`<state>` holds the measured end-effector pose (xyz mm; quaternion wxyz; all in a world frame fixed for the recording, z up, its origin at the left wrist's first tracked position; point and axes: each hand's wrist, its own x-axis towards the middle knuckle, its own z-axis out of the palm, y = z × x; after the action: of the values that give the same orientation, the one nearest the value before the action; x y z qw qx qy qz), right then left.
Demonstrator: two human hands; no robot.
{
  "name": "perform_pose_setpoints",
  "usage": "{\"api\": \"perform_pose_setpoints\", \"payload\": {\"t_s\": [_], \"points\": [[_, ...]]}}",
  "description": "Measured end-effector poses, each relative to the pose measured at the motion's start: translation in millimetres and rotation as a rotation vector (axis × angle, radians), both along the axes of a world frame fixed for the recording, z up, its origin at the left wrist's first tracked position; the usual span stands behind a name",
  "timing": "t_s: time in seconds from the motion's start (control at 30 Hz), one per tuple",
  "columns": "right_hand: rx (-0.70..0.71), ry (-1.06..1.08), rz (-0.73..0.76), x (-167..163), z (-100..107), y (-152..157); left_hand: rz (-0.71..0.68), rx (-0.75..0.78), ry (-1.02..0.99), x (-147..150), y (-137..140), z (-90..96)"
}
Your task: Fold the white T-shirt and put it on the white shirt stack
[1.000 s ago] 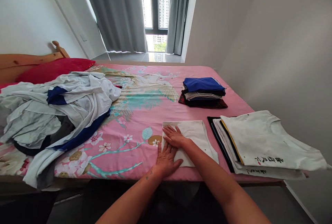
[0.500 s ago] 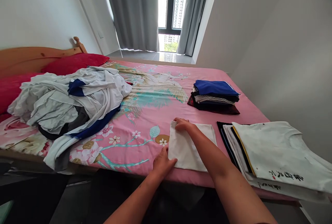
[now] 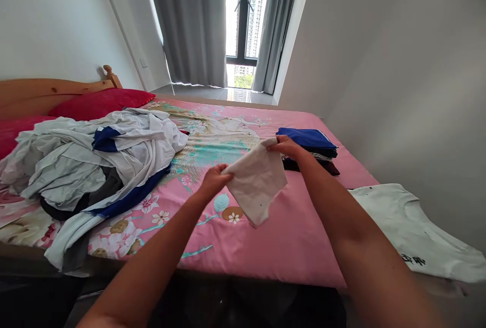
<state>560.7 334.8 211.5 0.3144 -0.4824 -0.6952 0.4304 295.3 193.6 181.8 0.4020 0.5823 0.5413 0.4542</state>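
Observation:
A folded white cloth garment hangs tilted above the bed, its exact kind unclear. My left hand pinches its left upper corner between thumb and fingers. At the upper right corner, my right hand grips the fabric the same way. The garment's lower edge dangles free and looks uneven. Just behind my right hand stands a stack of folded clothes, blue on top with dark and striped pieces below. My right forearm partly covers a pile of white T-shirts with dark lettering.
A loose heap of white, grey and blue clothes lies on the left of the bed. Red pillows rest against the wooden headboard. The pink floral bedsheet spreads under everything. A wall rises on the right.
Both hands have lifted the folded white garment off the bed, moving it up and away from me. It lay flat before and now hangs from its upper corners. The view has shifted slightly.

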Motion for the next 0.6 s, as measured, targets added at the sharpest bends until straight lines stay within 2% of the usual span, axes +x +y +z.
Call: {"api": "perform_pose_setpoints", "payload": {"t_s": [0.07, 0.1, 0.13, 0.17, 0.23, 0.33, 0.4, 0.47, 0.53, 0.6], "points": [[0.182, 0.064, -0.024, 10, 27, 3, 0.070, 0.118, 0.182, -16, 22, 39.7], [0.260, 0.048, -0.039, 12, 33, 1, 0.092, 0.153, 0.265, -22, 29, 51.3], [0.328, 0.013, -0.059, 13, 33, -3, 0.111, 0.181, 0.341, -28, 32, 55.8], [0.393, -0.033, -0.085, 12, 26, -9, 0.125, 0.202, 0.406, -33, 33, 52.7], [0.524, -0.131, -0.127, 8, -7, -29, 0.140, 0.241, 0.508, -42, 27, 25.1], [0.684, -0.190, -0.125, 0, -92, -72, 0.102, 0.272, 0.610, -54, 5, -50.0], [0.659, -0.241, -0.139, -5, -153, -103, 0.052, 0.245, 0.636, -58, -15, -101.0], [0.611, -0.261, -0.176, -8, -199, -130, 0.039, 0.221, 0.646, -60, -33, -138.6], [0.589, -0.257, -0.227, -11, -224, -149, 0.068, 0.212, 0.648, -60, -46, -158.9], [0.572, -0.237, -0.279, -13, -229, -162, 0.091, 0.206, 0.651, -61, -56, -165.4]]}}
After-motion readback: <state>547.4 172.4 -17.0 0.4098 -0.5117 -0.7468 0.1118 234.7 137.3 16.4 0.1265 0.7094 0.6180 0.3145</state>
